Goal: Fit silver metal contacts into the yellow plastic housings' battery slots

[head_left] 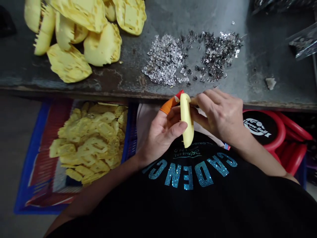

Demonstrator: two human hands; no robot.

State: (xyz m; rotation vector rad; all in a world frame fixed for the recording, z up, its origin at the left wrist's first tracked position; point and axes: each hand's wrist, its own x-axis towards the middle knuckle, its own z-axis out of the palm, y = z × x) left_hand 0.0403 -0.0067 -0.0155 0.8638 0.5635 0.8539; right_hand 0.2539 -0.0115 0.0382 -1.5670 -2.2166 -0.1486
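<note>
The left hand (160, 136) is near the middle of the frame, and its thumb (177, 129) lies pointing to the right, with the fingers (173, 114) bent behind. The right hand (220, 115) is a little higher, on the right side, with its back turned up and the fingers (208, 99) reaching to the left. The two hands are very near each other. The left forearm (99, 188) comes from the lower left, and the right forearm (262, 155) comes from the right.

A long desk (272, 56) with a scuffed, dark grey top runs across the view, its front edge worn and rust-stained (the top could be metal, though that is hard to say). Below it lies a plain grey floor (22, 142), with a blue plastic crate (32, 165) to the left and stacked red-rimmed discs (294, 155) to the right. The light is soft and even.
</note>
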